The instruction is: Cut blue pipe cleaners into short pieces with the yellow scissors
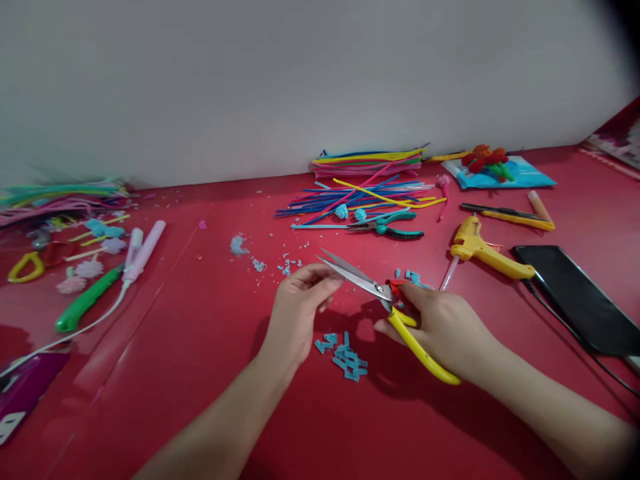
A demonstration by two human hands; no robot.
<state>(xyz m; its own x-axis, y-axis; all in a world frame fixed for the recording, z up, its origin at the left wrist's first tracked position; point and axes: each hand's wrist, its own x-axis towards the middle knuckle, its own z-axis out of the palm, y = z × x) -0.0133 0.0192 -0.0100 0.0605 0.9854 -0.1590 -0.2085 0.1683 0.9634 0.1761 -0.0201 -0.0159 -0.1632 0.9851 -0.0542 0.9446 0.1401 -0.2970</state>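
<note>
My right hand grips a pair of scissors with yellow and red handles. Their silver blades point up and left, slightly parted, towards the fingers of my left hand. That hand is closed in a pinch near the blade tips; whatever lies between its fingertips is too small or hidden to make out. Below the two hands, a small heap of light-blue cut pieces rests on the red table. More blue pieces lie just behind my right hand.
Colourful pipe cleaners lie along the wall, with pliers in front. A yellow glue gun and a black phone are at right. Leftward lie a green-handled cutter, a pink corded tool and blue fluff.
</note>
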